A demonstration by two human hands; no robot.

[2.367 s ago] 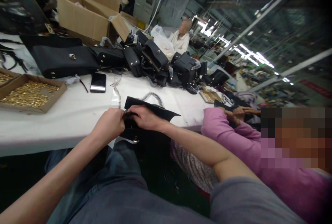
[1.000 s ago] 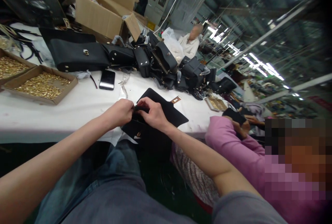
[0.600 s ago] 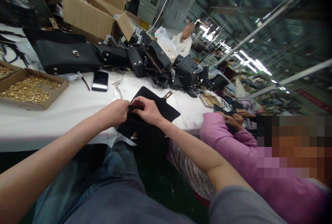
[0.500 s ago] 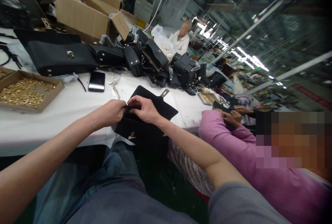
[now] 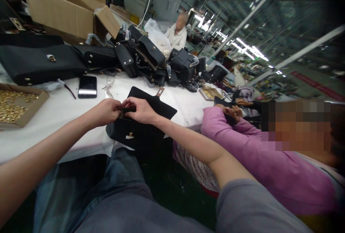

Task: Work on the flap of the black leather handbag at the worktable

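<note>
One black bag (image 5: 140, 132), flap open toward 12 o'clock, gold clasp on front, hanging over near desk (image 5: 67, 118) edge. Left hand (image 5: 106, 110) and right hand (image 5: 140, 110), two in all, both pinched on its top edge. One phone (image 5: 87, 86) at 10 o'clock.

Both forearms are bare right up past the elbow. A grey short sleeve (image 5: 258, 208) covers the right upper arm, and faded blue denim jeans (image 5: 118, 193), creased at the knee, cover the legs.
</note>
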